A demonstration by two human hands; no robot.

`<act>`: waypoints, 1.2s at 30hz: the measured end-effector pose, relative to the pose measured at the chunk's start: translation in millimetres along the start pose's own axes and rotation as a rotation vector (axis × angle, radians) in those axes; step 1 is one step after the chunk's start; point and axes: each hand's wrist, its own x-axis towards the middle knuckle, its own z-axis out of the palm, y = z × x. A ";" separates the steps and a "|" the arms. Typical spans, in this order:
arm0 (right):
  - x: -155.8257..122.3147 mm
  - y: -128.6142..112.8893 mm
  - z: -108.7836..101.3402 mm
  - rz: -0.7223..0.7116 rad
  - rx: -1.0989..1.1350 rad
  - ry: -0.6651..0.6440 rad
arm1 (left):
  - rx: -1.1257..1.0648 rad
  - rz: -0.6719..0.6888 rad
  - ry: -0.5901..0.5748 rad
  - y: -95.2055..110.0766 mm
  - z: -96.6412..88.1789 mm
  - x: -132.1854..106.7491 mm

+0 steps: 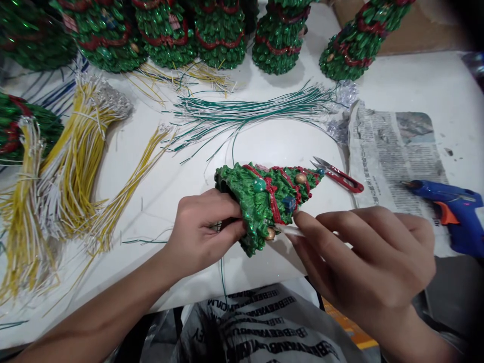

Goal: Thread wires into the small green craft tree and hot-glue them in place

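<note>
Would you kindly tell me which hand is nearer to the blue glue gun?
Right. The right hand is left of and below the blue glue gun in the picture; the left hand is farther left, holding the decorated tree at its wide base.

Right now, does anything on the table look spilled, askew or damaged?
Nothing looks plainly damaged or spilled. A few stray green wires lie left of the left hand, apart from the green-and-white wire bundle, and another green wire crosses the front edge of the table.
</note>
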 end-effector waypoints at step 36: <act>5.6 -3.3 -6.3 0.002 -0.007 -0.052 | 0.060 0.115 -0.022 -11.3 1.2 1.6</act>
